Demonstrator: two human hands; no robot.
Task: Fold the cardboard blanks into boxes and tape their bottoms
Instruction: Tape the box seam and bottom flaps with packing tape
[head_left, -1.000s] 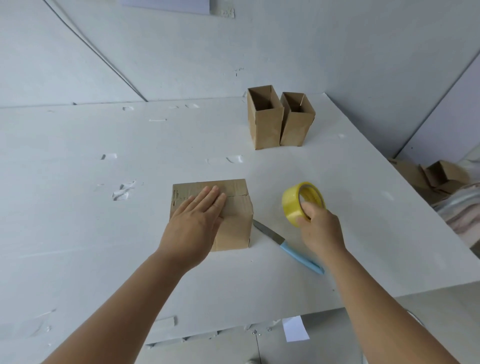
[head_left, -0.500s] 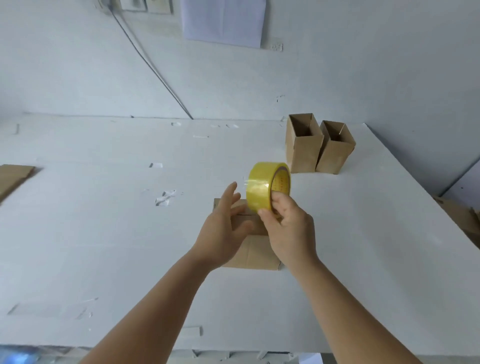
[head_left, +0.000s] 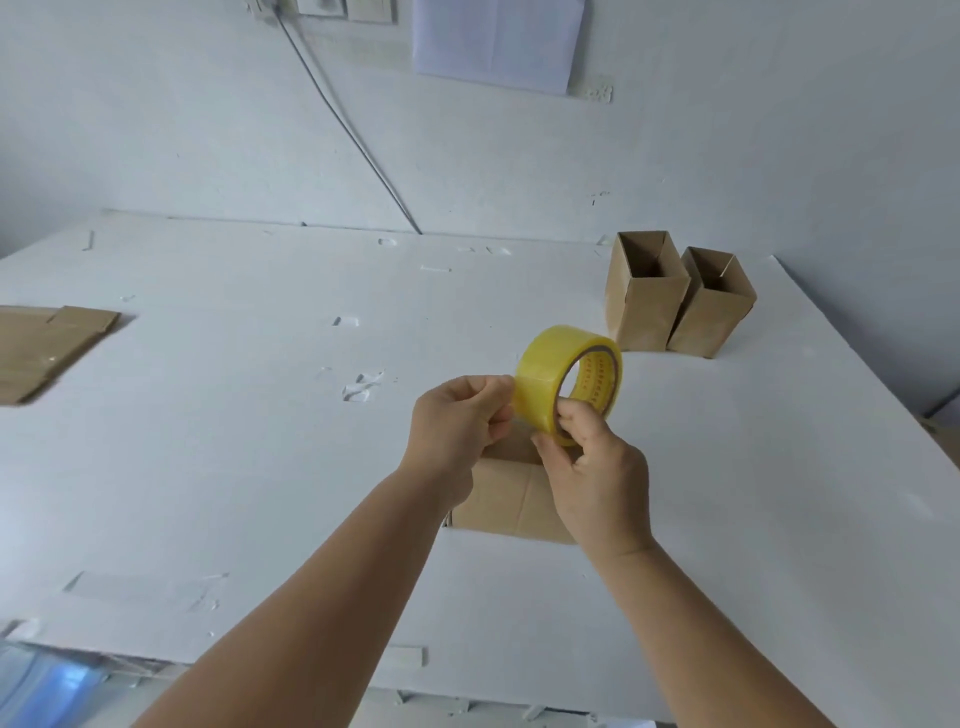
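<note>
A yellow tape roll (head_left: 567, 382) is held up above the table in front of me. My right hand (head_left: 597, 478) grips its lower rim, fingers through the core. My left hand (head_left: 460, 423) has curled fingers pinching at the roll's left face, where the tape end lies. Beneath both hands a folded brown cardboard box (head_left: 511, 499) lies on the white table (head_left: 260, 467), mostly hidden by my wrists. Two finished boxes (head_left: 644, 296) (head_left: 714, 306) stand upright and open-topped at the far right.
A stack of flat cardboard blanks (head_left: 44, 348) lies at the table's left edge. Scraps of clear tape (head_left: 361, 387) stick to the tabletop. A cable (head_left: 343, 119) runs down the wall behind. The table's right edge is near the standing boxes.
My right hand lifted the tape roll from the right to above the box. My left hand left the box and came up to pinch at the roll. The view tilted upward.
</note>
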